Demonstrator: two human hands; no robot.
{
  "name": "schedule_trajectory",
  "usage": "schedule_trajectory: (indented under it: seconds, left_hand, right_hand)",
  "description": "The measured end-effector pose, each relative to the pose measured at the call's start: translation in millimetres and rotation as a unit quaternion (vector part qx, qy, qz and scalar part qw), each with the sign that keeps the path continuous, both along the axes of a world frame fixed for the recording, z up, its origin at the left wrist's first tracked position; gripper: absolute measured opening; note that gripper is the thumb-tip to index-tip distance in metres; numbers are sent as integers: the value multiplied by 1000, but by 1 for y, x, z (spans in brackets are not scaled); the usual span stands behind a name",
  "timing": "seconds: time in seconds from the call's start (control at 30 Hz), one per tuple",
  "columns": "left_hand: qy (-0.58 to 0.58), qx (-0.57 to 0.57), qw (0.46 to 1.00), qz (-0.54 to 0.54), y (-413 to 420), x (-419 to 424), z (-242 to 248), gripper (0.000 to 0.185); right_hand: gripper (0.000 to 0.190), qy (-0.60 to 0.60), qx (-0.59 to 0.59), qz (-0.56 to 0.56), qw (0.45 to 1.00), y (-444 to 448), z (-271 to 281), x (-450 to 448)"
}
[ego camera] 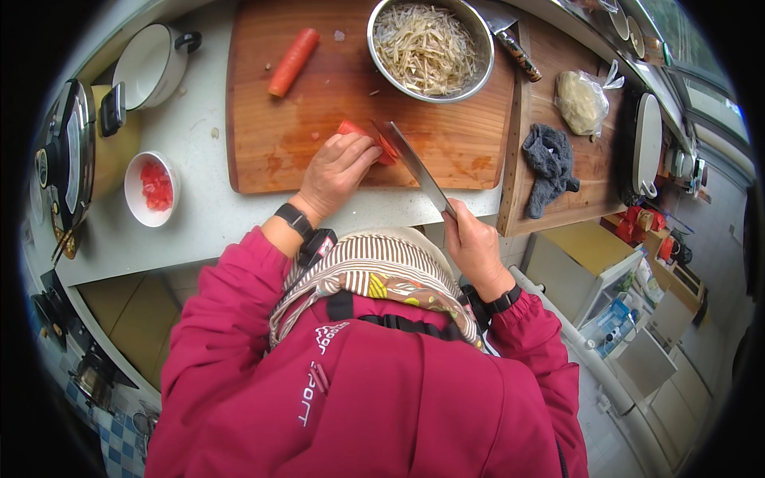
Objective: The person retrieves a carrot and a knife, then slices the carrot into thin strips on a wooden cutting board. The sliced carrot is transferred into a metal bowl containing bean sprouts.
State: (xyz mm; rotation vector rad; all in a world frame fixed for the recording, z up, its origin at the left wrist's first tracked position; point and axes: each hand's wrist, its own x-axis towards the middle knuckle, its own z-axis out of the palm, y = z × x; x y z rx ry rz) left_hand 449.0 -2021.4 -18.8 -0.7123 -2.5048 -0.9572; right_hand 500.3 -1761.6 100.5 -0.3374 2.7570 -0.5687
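Observation:
My left hand point(340, 164) presses a red vegetable piece point(350, 127) down on the wooden cutting board point(263, 149), fingers bent over it. Thin red slices point(387, 150) lie between those fingertips and the knife. My right hand point(475, 245) grips a kitchen knife point(421, 173), its blade slanting up and left with the far end beside the slices. Part of the piece is hidden under my left hand. Farther up the board lies a peeled carrot point(293, 63). A steel bowl point(489, 66) of pale shredded food point(427, 51) stands at the board's top right.
A white bowl of diced red food point(157, 186) stands left, near an enamel pot point(146, 69) and an electric pressure cooker point(77, 143). Right are a second knife point(519, 54), a bag of pale dough-like food point(583, 101), a grey cloth point(548, 167) and a lidded pan point(647, 140).

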Motion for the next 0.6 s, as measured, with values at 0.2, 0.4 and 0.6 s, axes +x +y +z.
schedule_trajectory:
  seconds: [0.2,0.4,0.6]
  left_hand:
    - [-6,0,1000,-5,-1,0,0,31]
    - [1,6,1000,-9,-1,-1,-2,29]
    - [-3,9,1000,-7,0,-1,-1,28]
  right_hand:
    - [20,-13,28,16,999,6,26,9]
    - [22,-33,17,11,999,6,32,8]
    - [21,-41,24,17,999,5,38,7]
